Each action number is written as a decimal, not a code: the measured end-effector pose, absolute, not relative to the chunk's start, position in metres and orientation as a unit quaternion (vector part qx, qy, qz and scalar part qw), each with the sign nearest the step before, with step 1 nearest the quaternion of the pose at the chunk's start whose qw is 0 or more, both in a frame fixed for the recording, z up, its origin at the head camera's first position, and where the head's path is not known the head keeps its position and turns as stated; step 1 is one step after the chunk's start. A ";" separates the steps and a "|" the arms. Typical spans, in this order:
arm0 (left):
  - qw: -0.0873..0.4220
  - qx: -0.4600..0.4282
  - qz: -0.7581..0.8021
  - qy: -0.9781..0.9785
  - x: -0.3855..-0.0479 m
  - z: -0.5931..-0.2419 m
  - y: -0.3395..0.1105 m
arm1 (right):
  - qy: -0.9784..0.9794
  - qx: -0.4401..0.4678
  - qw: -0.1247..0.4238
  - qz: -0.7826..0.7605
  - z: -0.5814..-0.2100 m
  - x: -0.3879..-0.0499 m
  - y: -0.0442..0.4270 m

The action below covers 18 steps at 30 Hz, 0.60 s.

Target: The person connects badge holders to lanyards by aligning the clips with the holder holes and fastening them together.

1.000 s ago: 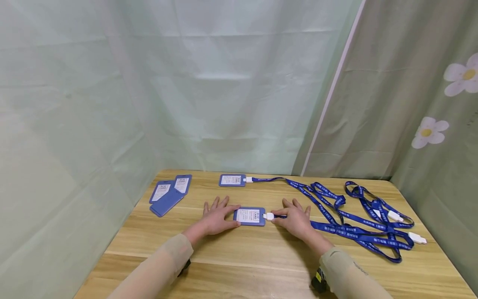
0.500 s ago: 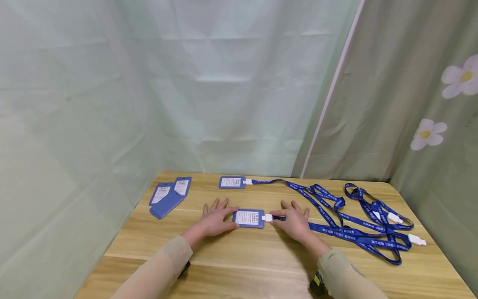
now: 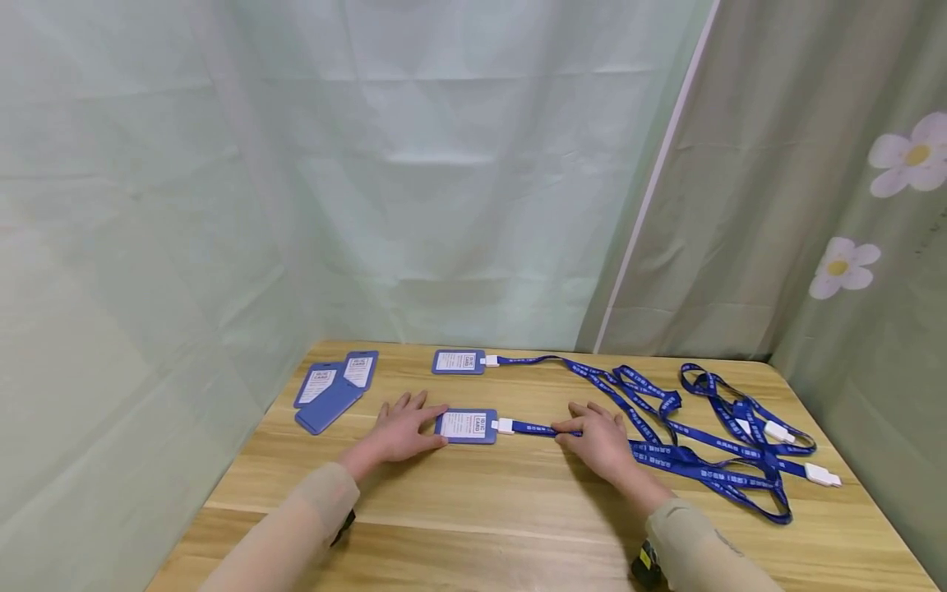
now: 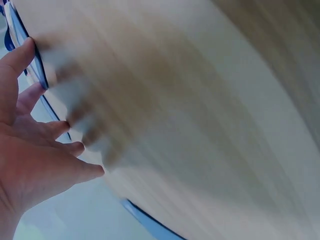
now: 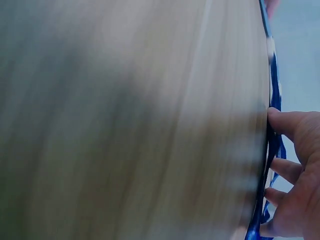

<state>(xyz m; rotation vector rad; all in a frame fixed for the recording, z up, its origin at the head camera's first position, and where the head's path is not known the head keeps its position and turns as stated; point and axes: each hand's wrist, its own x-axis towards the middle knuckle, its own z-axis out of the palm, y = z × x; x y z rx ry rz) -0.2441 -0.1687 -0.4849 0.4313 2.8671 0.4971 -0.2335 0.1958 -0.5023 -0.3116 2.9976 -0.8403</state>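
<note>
In the head view, a blue ID badge holder (image 3: 468,427) with a white card lies flat near the table's middle. A white clip (image 3: 505,426) joins it to a blue printed lanyard (image 3: 531,428). My left hand (image 3: 399,432) holds the holder's left end between thumb and forefinger, the other fingers spread on the wood. To the right, my right hand (image 3: 601,442) pinches the lanyard strap beyond the clip. In the left wrist view, the thumb and forefinger meet the holder's edge. The right wrist view shows fingertips along the strap (image 5: 273,85), partly hidden by the hand.
Another badge holder (image 3: 459,362) on a lanyard lies behind, parallel to the front one. Several loose holders (image 3: 330,404) overlap at the table's left. Tangled lanyards (image 3: 740,403) with white clips (image 3: 821,474) cover the right side. Curtains (image 3: 444,205) hang behind the wooden table (image 3: 473,518).
The front badge holder and my left hand have shifted left, drawing the strap along. My right hand has moved right along the strap, away from the clip, so a straight length now shows.
</note>
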 end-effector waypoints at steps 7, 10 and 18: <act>0.115 0.133 0.165 0.970 -0.250 -0.478 -0.196 | 0.963 -0.111 -0.001 -0.247 -0.499 -0.232 0.211; 0.116 0.128 0.159 0.972 -0.253 -0.478 -0.204 | 0.964 -0.108 -0.003 -0.243 -0.498 -0.233 0.216; 0.099 0.132 0.156 0.974 -0.253 -0.481 -0.206 | 0.962 -0.119 -0.011 -0.245 -0.502 -0.233 0.225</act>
